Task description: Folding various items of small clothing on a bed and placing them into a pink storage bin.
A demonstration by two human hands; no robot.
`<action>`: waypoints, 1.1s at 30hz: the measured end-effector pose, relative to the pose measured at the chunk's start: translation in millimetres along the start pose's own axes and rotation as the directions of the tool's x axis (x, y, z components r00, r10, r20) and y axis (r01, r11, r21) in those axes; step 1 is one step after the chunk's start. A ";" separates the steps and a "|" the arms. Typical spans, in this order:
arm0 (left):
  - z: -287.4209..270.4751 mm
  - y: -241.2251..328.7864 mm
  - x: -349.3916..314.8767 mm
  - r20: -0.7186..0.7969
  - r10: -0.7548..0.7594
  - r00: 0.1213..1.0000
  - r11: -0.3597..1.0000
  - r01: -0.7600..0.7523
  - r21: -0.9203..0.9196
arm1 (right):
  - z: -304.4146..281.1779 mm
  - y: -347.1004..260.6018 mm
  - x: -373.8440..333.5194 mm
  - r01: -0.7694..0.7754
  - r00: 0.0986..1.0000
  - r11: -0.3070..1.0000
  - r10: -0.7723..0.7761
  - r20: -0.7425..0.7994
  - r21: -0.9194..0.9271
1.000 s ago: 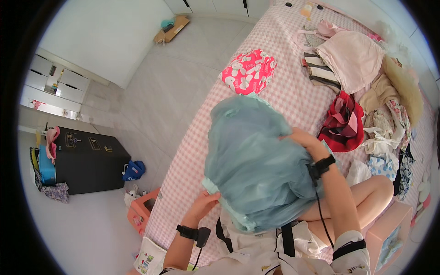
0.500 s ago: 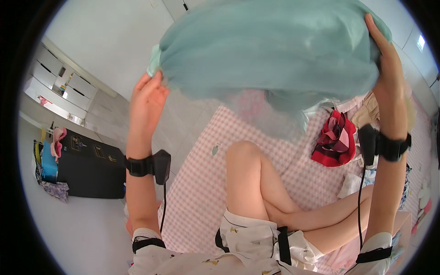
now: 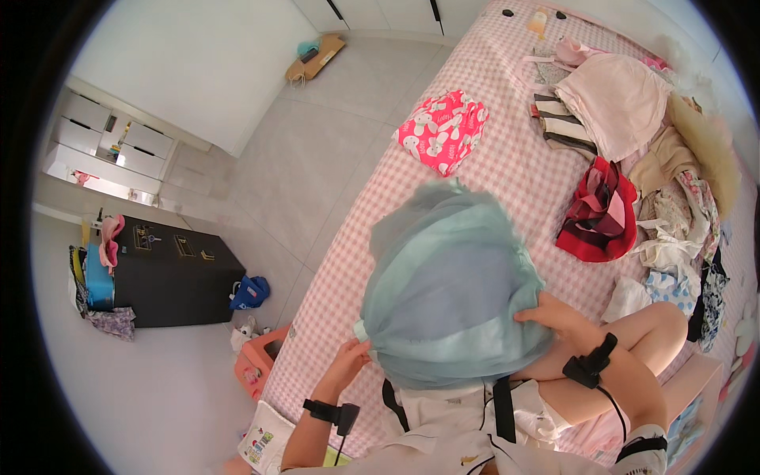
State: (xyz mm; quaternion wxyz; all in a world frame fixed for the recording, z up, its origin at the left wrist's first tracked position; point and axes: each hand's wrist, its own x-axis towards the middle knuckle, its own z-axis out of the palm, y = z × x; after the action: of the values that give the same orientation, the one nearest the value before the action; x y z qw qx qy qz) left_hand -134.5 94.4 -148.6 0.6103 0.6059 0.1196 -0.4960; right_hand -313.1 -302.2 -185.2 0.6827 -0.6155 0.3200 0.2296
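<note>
A long bed under a pink-and-white gingham sheet runs from the lower left of the frame to the upper right, its left edge slanting down beside a floor of pale grey tiles. A billowing blue-green tulle garment lies at the centre, partly over the person's lap; its left rim comes near the bed's edge, while a strip of gingham separates its upper right side from the heaped clothes. At the left of the frame, a boxy black cabinet stands across the floor.

Among the clothes, a smooth pale pink garment spreads at the upper right, above a crumpled red-and-pink cloth bundle. Just above the tulle sits a puffed hot-pink cloth with white rabbits, lettered in white between the figures. A white fabric piece at the lower left bears coloured print too small to read, as does the white mark on a small blue bag beside the cabinet.

The left hand pinches the garment's left rim between its fingertips. The right hand lies against its right side, partly hidden by fabric; whether it is clamped, I cannot tell.
</note>
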 end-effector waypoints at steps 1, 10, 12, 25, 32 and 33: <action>-6.1 -9.6 1.2 -0.062 -0.020 0.998 0.999 0.018 -0.045 | 4.4 -12.7 -1.1 -0.002 1.000 1.000 0.002 0.013 -0.002; 5.0 3.6 38.6 -0.042 -0.057 0.997 0.998 0.058 0.003 | -5.0 -51.1 8.6 0.079 0.939 0.974 -0.144 -0.312 -0.211; 5.1 5.2 46.3 0.037 -0.054 0.998 0.992 0.058 -0.115 | -8.0 -46.2 24.2 0.129 0.922 0.989 -0.145 -0.359 -0.068; 0.8 63.0 47.5 0.004 0.122 0.993 0.987 -0.121 -0.107 | 16.0 -144.4 75.2 0.070 0.996 0.934 -0.085 0.025 0.349; 16.3 140.0 18.0 -0.093 0.445 0.891 0.894 -0.435 0.111 | -4.8 -206.1 5.7 0.461 0.878 0.751 -0.465 -0.117 0.474; 20.2 154.0 9.9 -0.122 0.511 0.851 0.858 -0.496 0.133 | -6.2 -216.3 -11.1 0.562 0.818 0.671 -0.538 -0.204 0.484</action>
State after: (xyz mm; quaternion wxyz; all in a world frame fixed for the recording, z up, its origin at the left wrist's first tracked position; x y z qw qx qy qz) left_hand -23.4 37.7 -55.5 0.6781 0.6808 -0.0211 -0.2760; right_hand -168.7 -337.1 -27.5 0.8532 -0.4781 0.1847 -0.0963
